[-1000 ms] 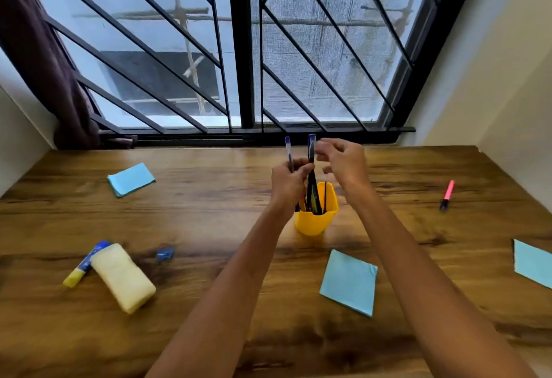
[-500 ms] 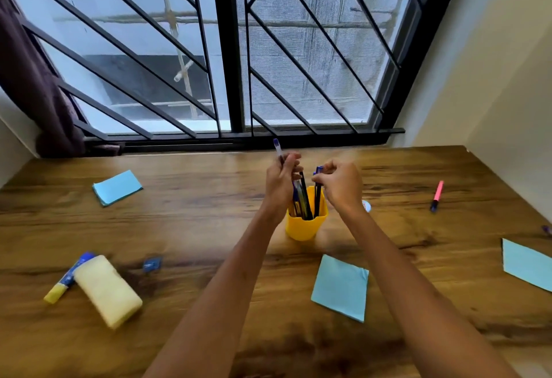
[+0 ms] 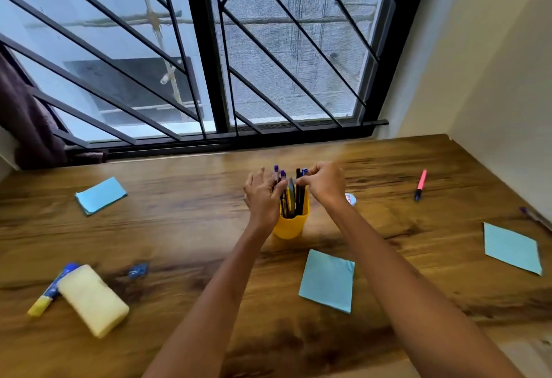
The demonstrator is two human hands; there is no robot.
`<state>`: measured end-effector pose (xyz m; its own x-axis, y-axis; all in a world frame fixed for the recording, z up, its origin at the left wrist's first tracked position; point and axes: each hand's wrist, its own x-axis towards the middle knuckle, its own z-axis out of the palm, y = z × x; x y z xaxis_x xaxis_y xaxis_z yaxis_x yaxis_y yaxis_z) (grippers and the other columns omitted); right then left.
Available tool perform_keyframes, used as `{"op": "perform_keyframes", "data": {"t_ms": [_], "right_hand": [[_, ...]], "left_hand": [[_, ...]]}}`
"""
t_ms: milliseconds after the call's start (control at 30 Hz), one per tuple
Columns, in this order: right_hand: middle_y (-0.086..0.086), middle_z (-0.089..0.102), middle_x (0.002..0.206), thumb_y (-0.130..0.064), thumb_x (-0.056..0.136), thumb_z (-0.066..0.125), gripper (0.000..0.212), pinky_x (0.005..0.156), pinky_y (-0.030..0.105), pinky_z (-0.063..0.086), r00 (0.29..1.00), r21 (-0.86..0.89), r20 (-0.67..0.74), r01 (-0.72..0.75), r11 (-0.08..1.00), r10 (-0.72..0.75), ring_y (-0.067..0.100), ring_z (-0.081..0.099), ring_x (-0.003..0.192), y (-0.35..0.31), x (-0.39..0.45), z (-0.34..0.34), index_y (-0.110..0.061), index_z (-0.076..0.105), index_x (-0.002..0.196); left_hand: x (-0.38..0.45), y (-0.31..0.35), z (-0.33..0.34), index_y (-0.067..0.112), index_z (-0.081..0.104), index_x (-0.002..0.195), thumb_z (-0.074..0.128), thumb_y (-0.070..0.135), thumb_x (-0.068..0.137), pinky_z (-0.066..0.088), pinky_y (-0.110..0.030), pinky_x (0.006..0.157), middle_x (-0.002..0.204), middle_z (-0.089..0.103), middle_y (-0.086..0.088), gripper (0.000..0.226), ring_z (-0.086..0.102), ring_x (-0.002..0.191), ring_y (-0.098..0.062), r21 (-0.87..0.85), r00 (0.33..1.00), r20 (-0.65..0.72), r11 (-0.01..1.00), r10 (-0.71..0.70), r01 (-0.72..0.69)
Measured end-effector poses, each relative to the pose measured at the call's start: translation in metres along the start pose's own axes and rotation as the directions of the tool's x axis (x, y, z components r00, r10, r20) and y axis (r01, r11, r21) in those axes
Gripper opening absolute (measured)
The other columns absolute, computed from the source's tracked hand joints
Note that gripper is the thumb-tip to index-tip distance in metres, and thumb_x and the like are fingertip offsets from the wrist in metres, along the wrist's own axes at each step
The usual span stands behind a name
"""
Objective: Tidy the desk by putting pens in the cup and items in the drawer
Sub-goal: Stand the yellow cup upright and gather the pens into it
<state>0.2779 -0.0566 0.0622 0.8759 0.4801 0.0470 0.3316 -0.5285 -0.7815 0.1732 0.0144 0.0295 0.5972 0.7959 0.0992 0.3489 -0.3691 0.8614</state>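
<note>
A yellow cup [image 3: 291, 226] stands mid-desk with several pens [image 3: 294, 198] upright in it. My left hand [image 3: 262, 198] is against the cup's left side, fingers spread upward and thumb resting on the purple-capped pens. My right hand [image 3: 325, 183] is just right of the cup, fingertips pinched on the top of a dark pen in it. A pink highlighter [image 3: 420, 185] lies at the far right, and another pen [image 3: 534, 218] lies at the desk's right edge by the wall.
Blue note pads lie at the left [image 3: 101, 195], the front middle [image 3: 327, 280] and the right [image 3: 512, 247]. A yellow sponge block [image 3: 93, 300], a glue stick [image 3: 52, 289] and a small blue clip [image 3: 138, 270] sit front left. A small white round item [image 3: 351, 198] lies behind my right wrist.
The pen raised in my left hand has gone down into the cup and that hand's fingers have spread. My right hand has dropped lower onto the pen tops.
</note>
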Motion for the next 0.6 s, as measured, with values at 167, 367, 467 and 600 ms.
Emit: {"op": "perform_keyframes", "data": {"t_ms": [167, 367, 467, 600], "right_hand": [[0.005, 0.069, 0.086, -0.029, 0.063, 0.086, 0.028, 0.081, 0.046, 0.053, 0.998, 0.039, 0.057, 0.031, 0.999, -0.033, 0.030, 0.062, 0.096, 0.006, -0.003, -0.001, -0.025, 0.059, 0.067], [0.011, 0.065, 0.103, -0.030, 0.069, 0.084, 0.054, 0.085, 0.034, 0.052, 0.996, 0.249, 0.000, 0.089, 0.964, -0.092, 0.020, 0.060, 0.096, 0.016, -0.005, -0.036, -0.001, 0.063, 0.109], [0.012, 0.067, 0.103, -0.028, 0.072, 0.082, 0.047, 0.085, 0.031, 0.051, 0.995, 0.301, -0.068, 0.086, 0.950, -0.069, 0.020, 0.061, 0.097, 0.033, 0.005, -0.070, 0.000, 0.065, 0.106], [0.009, 0.066, 0.097, -0.034, 0.072, 0.080, 0.038, 0.079, 0.033, 0.052, 0.989, 0.267, -0.150, 0.054, 0.962, -0.014, 0.020, 0.062, 0.091, 0.079, 0.027, -0.124, -0.008, 0.066, 0.097]], "left_hand": [[-0.012, -0.006, 0.008, 0.021, 0.024, 0.149, 0.058, 0.028, 0.092, 0.015, -0.043, 0.113, 0.156, 0.019, -0.012, 0.067, 0.013, 0.143, -0.031, -0.010, 0.998, -0.061, 0.999, 0.031, -0.031], [-0.014, 0.033, 0.026, 0.013, 0.032, 0.145, 0.062, 0.029, 0.088, 0.011, -0.037, 0.115, 0.153, 0.027, -0.012, 0.067, 0.016, 0.144, -0.029, 0.122, 0.907, -0.323, 0.962, 0.271, -0.244], [-0.010, 0.068, 0.057, 0.008, 0.042, 0.139, 0.062, 0.024, 0.088, 0.016, -0.036, 0.115, 0.147, 0.037, -0.013, 0.057, 0.020, 0.143, -0.028, 0.154, 0.845, -0.324, 0.905, 0.424, -0.396], [-0.004, 0.110, 0.124, 0.002, 0.048, 0.133, 0.063, 0.019, 0.087, 0.020, -0.035, 0.114, 0.138, 0.047, -0.016, 0.051, 0.029, 0.138, -0.031, 0.081, 0.857, -0.202, 0.881, 0.473, -0.467]]}}
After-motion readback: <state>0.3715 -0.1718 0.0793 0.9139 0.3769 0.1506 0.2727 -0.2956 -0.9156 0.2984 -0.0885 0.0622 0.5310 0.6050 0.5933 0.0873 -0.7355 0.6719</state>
